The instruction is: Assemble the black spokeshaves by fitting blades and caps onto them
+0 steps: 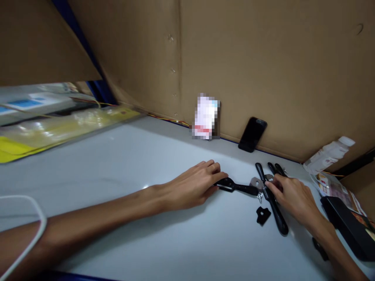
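Observation:
My left hand (pixel 202 181) is closed round one end of a black spokeshave body (pixel 228 184), whose other handle points right. My right hand (pixel 295 195) has its thumb and fingers pinched at the middle of a second black spokeshave (pixel 275 212), which lies slantwise on the table. Between the two, a grey metal blade (pixel 256 182) lies flat, partly covered. Small silver screws (pixel 259 198) sit just below the first handle's tip. Nearer me is a black cap plate (pixel 263 215) with a hole. More black handles (pixel 277 168) show behind my right hand.
A cardboard wall backs the grey table (pixel 131 242), with a phone (pixel 252 134) leaning on it. On the right are a plastic bottle (pixel 328 156) and a long black case (pixel 347 228). Plastic-wrapped yellow packaging (pixel 58 130) lies left. A white cable (pixel 41 212) crosses my left forearm.

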Tool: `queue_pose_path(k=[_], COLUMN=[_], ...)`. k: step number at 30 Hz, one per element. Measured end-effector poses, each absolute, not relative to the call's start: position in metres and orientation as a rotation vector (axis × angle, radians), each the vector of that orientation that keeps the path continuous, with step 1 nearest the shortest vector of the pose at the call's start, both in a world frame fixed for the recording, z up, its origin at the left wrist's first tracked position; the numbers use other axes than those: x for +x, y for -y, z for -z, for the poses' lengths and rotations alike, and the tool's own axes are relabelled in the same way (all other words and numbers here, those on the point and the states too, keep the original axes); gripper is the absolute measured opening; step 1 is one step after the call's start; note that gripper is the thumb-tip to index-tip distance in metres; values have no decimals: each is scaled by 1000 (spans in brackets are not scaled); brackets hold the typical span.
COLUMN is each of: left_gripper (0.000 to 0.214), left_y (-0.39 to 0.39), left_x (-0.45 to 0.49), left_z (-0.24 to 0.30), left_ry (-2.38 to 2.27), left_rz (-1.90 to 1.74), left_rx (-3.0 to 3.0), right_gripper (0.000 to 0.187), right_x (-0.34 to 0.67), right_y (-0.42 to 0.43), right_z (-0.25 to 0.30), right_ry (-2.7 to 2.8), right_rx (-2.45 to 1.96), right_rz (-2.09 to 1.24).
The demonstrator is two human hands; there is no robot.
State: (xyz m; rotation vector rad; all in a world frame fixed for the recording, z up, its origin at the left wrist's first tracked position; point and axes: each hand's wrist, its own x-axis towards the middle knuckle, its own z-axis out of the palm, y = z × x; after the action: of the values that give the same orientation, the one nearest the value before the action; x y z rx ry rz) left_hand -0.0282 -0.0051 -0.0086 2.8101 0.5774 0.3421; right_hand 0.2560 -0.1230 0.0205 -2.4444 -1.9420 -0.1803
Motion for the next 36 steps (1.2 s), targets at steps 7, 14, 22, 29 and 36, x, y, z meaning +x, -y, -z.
queue_pose_path(k=[7,14,22,29,36], left_gripper=[27,19,24,25,16], left_y=[6,3,13,3,5], left_x=[-27,-28,-34,-32,-33], left_z=[7,4,-6,-8,-7], left_ry=[-600,-576,-524,-566,-560], left_rz=[-369,-353,-204,-168,-230], left_rx=[2767,2828,2855,2807,2932], right_gripper=[28,16,19,22,22], right_x=[267,268,260,236,233], right_y=[125,113,113,124,125], right_z=[-17,-9,-10,-1,6], right_ry=[1972,1894,1867,2093,2143], right_rx=[-2450,-2389,-2268,-2082,-2057], right_rz=[-42,26,199,178,164])
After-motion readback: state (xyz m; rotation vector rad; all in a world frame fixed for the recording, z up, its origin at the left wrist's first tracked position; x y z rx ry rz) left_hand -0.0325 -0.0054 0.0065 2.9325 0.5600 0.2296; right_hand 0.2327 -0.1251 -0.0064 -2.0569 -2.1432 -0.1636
